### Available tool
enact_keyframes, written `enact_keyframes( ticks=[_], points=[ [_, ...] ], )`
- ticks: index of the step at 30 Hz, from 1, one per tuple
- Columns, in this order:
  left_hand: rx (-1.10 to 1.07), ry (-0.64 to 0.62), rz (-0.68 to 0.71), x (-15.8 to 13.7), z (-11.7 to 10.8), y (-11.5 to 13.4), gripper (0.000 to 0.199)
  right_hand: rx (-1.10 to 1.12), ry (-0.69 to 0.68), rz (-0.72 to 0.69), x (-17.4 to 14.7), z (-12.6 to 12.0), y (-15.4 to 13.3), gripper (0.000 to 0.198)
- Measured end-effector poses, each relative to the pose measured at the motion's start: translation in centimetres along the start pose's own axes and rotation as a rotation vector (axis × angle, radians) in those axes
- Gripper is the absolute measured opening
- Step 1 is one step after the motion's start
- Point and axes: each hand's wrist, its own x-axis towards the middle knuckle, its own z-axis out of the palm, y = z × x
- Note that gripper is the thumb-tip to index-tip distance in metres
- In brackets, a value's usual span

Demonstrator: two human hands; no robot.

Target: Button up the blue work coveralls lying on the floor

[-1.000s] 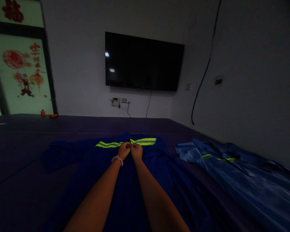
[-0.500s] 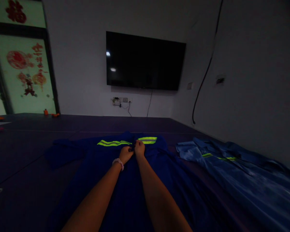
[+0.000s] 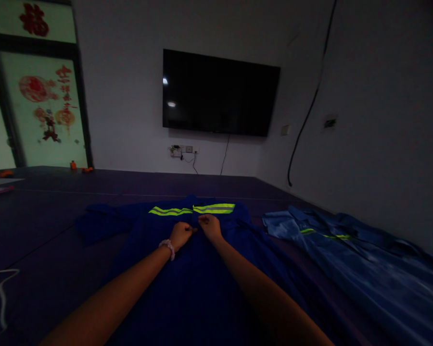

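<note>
A dark blue work garment (image 3: 180, 288) with yellow-green reflective strips (image 3: 214, 208) across its chest lies spread on the floor in front of me. My left hand (image 3: 182, 234), with a pale scrunchie (image 3: 168, 248) on its wrist, is closed in a pinch at the front opening, below the strips. Just to its right, my right hand (image 3: 210, 228) is also curled closed over the front opening. A small gap separates the two hands. Dim light hides the fabric edge and any fastener between the fingertips.
Another blue garment (image 3: 346, 259) with reflective strips lies on the right by the wall. A white cable (image 3: 3, 298) is at the left on the purple floor (image 3: 50, 206). Small orange objects (image 3: 87, 169) sit near the door. A television (image 3: 220, 93) hangs on the wall.
My hands were together at the front opening between the strips. Now they are slightly apart and a little lower, and the strips' inner ends meet. The view has shifted slightly left.
</note>
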Motion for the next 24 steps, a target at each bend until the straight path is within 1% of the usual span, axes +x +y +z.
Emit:
enact_keyframes(
  ticks=[3, 6, 9, 12, 18, 24],
  points=[
    [-0.051, -0.070, -0.006, 0.0, -0.6, -0.2, 0.036, -0.088, -0.070, -0.051, -2.0, -1.5, -0.4, 0.008],
    [-0.072, -0.099, -0.008, 0.0, -0.7, -0.2, 0.037, -0.148, -0.139, -0.088, -3.5, -2.2, -0.7, 0.005],
    [-0.080, -0.110, -0.014, -0.1, -0.6, -0.2, 0.033, -0.247, -0.205, -0.154, -4.1, -2.4, -0.9, 0.007],
    [-0.086, -0.101, -0.022, -0.1, -0.4, -0.2, 0.027, -0.320, -0.223, -0.201, -4.1, -2.5, -1.1, 0.008],
    [-0.110, -0.105, -0.016, -0.2, -0.3, -0.2, 0.016, -0.358, -0.230, -0.197, -4.2, -2.5, -1.2, 0.006],
    [-0.114, -0.119, 0.002, -0.4, -0.4, -0.3, 0.015, -0.458, -0.248, -0.161, -4.2, -2.1, -1.3, 0.006]
  ],
)
